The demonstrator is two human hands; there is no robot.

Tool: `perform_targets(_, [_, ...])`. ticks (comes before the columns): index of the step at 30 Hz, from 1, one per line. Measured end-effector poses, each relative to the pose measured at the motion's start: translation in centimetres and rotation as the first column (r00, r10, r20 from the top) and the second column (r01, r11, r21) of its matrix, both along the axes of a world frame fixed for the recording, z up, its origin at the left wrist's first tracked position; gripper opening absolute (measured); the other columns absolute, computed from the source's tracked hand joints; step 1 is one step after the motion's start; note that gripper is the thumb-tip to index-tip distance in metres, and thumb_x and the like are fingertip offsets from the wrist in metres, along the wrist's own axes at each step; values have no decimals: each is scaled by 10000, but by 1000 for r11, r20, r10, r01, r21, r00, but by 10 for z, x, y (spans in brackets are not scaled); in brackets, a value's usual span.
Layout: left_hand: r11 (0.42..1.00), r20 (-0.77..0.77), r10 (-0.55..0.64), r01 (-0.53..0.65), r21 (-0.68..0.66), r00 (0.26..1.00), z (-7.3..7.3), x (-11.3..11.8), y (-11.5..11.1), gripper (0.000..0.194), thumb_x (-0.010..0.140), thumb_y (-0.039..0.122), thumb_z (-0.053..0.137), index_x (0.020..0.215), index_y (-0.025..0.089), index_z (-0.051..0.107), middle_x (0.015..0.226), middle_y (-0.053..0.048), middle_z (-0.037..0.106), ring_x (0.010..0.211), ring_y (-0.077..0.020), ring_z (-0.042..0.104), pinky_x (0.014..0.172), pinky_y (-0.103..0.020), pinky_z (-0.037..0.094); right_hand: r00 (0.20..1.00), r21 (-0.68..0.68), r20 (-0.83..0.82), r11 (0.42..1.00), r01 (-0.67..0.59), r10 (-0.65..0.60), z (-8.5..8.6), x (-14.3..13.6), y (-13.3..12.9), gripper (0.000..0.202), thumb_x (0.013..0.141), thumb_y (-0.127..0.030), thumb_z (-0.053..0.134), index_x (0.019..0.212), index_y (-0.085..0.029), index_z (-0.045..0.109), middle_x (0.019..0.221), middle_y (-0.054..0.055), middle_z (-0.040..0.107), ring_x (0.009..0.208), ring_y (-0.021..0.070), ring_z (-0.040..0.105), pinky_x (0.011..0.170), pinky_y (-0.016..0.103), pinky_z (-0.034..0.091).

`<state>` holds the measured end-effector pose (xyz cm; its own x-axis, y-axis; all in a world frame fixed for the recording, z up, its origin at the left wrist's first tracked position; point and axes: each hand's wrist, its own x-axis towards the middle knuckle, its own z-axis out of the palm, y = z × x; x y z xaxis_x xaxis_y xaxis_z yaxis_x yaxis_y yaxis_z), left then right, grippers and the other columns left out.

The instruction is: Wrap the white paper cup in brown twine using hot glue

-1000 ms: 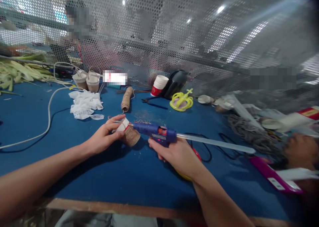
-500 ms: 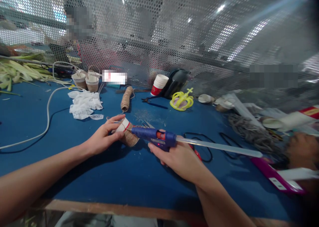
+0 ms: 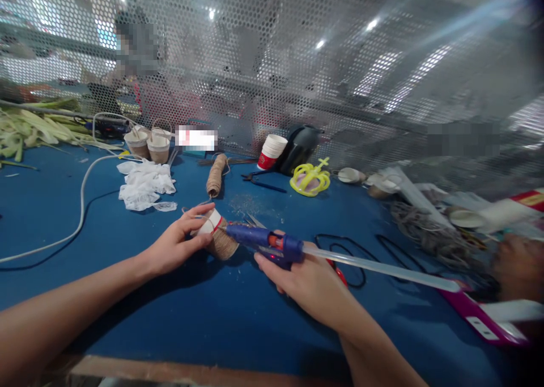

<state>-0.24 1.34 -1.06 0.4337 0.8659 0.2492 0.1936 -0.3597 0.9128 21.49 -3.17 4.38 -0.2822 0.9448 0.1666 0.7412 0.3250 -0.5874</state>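
Observation:
My left hand [image 3: 181, 239] is closed round the white end of a paper cup [image 3: 221, 241], which lies tilted and is partly wrapped in brown twine. In my right hand [image 3: 304, 276] is a blue hot glue gun [image 3: 263, 241], a long clear glue stick [image 3: 378, 267] jutting from its back. The gun's nozzle is at the cup, beside the edge of the twine; whether it touches, I cannot tell. Just behind the cup lies a spool of twine [image 3: 217, 175], with a strand running toward my left hand. Scissors [image 3: 254, 221] lie partly hidden behind the gun.
White gloves [image 3: 147, 186] and two twine-wrapped cups [image 3: 158, 149] are at the left. Behind stand stacked paper cups [image 3: 272, 152], pliers [image 3: 266, 184] and a yellow crown [image 3: 310, 180]. Grey cord [image 3: 420, 225], a purple power strip [image 3: 480, 319] and another person's hand [image 3: 516, 265] are at the right.
The whole scene sits slightly lower in the view. My hands keep their holds on the cup and the glue gun, with the nozzle still at the twine.

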Motion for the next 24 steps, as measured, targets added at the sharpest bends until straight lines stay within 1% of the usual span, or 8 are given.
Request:
perform_targets(3, [1000, 5, -3, 3, -3, 1000, 0, 0, 0, 252, 807, 352, 497, 858, 163, 656, 1291, -117, 465, 1299, -261, 266, 1055, -426, 234, 999, 7, 23, 999, -37, 37, 5, -1, 1, 140, 768, -304, 506, 660, -222, 538, 599, 1, 586, 553, 146, 539, 548, 266, 417])
perform_targets(5, [1000, 7, -2, 2, -5, 1000, 1, 0, 0, 243, 806, 348, 498, 863, 172, 656, 1292, -113, 468, 1303, -258, 262, 1057, -433, 226, 999, 19, 29, 999, -34, 34, 7, -1, 3, 137, 765, -297, 502, 657, -222, 541, 620, 6, 596, 560, 147, 540, 554, 269, 415])
perform_targets(9, [1000, 15, -7, 7, 3, 1000, 1, 0, 0, 229, 802, 339, 503, 834, 174, 657, 1270, -118, 494, 1307, -260, 257, 1055, -441, 230, 997, 47, 67, 998, -28, 25, 5, 1, 5, 150, 745, -307, 521, 622, -223, 541, 585, 1, 588, 555, 151, 548, 538, 265, 405])
perform_targets(13, [1000, 31, -15, 15, -9, 999, 0, 0, 0, 241, 798, 347, 507, 879, 173, 652, 1279, -120, 488, 1302, -258, 270, 1048, -440, 248, 999, 14, 47, 1000, -13, 12, 0, 3, 4, 146, 748, -339, 529, 649, -234, 549, 493, -20, 554, 507, 150, 544, 487, 256, 398])
perform_targets(19, [1000, 9, -15, 15, 15, 1000, 0, -1, -1, 233, 801, 351, 501, 787, 160, 635, 1314, -123, 455, 1311, -262, 250, 1045, -428, 253, 998, -8, 58, 1000, 13, -13, -2, 3, 0, 178, 769, -335, 513, 631, -228, 548, 408, -40, 490, 398, 128, 490, 434, 248, 375])
perform_targets(22, [1000, 5, -13, 13, 19, 1000, 0, 0, -2, 232, 806, 341, 496, 838, 159, 636, 1304, -126, 465, 1309, -257, 256, 1042, -426, 258, 999, -9, 48, 1000, 16, -16, -1, 2, 0, 167, 768, -340, 519, 647, -229, 547, 436, -35, 510, 414, 129, 499, 432, 245, 376])
perform_targets(24, [1000, 5, -7, 7, 19, 1000, -1, 0, -1, 238, 806, 345, 499, 855, 161, 641, 1290, -123, 481, 1307, -255, 262, 1046, -419, 256, 998, -2, 53, 1000, 12, -12, 0, 2, 0, 147, 755, -339, 533, 660, -228, 548, 506, -20, 557, 457, 134, 523, 444, 245, 385])
